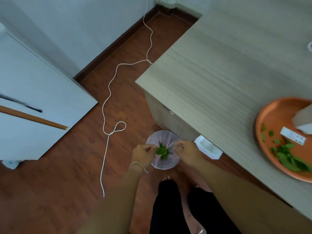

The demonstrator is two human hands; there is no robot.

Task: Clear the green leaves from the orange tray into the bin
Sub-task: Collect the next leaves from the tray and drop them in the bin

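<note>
A small bin (164,163) lined with a pale pink bag stands on the floor beside the counter. A clump of green leaves (162,151) lies inside it. My left hand (143,155) hovers over the bin's left rim and my right hand (187,152) over its right rim. Both have the fingers curled in, with no leaf visible in them. The orange tray (270,115) sits at the counter's right edge. More green leaves (287,156) lie along its near side, next to a white packet (293,136) and a blurred grey object (303,119).
The wooden counter (219,73) fills the right side, and a white box (208,147) lies on the floor at its base. A white cable (108,92) snakes across the brown floor. A white cabinet (33,92) stands at the left. My bare feet are just behind the bin.
</note>
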